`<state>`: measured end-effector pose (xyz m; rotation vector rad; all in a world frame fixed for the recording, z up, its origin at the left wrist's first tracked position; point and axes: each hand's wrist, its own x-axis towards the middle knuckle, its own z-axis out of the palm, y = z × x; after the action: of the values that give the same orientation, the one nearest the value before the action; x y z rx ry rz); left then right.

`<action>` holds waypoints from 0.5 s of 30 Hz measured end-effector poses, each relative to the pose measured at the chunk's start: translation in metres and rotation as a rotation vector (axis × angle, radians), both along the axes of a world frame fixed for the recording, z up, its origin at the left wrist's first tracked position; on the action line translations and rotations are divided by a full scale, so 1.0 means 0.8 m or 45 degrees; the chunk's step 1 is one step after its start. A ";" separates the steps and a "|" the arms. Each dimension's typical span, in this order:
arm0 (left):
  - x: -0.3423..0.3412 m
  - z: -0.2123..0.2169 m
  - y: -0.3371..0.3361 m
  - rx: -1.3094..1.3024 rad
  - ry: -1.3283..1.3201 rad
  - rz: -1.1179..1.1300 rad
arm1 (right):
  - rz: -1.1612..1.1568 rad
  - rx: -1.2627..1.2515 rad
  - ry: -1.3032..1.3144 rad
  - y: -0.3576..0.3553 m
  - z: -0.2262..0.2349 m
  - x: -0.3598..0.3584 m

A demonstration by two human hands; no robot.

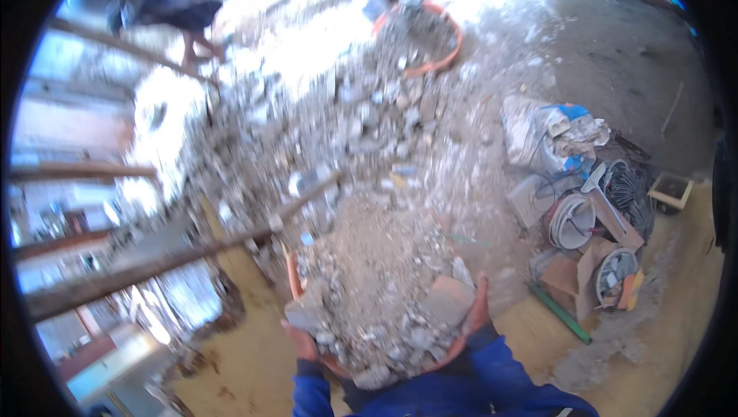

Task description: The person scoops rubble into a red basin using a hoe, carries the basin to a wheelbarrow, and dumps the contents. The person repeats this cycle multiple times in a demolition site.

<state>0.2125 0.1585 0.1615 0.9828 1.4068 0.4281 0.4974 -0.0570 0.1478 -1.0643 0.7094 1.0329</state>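
Observation:
A wide orange basin [294, 276], heaped with grey rubble [377, 267], is held close in front of my body. On its left side my left hand [300, 341] grips the rim, below a pale chunk [307, 311] of broken masonry. My right hand [478, 306] clasps the opposite side, next to a flat reddish-brown slab piece [450, 299]. The fingers beneath the basin are mostly hidden. Blue sleeves cover both my forearms.
Loose rubble [354, 113] covers the ground ahead, with another filled orange basin [459, 40] beyond. A wooden pole [177, 263] slants in from the left. Sacks [550, 132], cable coils [626, 186], a bucket [573, 221] and a green bar [560, 312] lie right. Two blurred people stand far off.

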 end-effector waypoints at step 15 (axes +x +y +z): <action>0.294 0.219 0.145 0.364 0.520 -1.099 | -0.257 0.041 -0.522 0.051 0.368 0.239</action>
<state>0.4477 0.2741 0.3368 1.8647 1.1373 -0.2418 0.6884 -0.0166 0.4421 -1.1078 0.4527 0.6238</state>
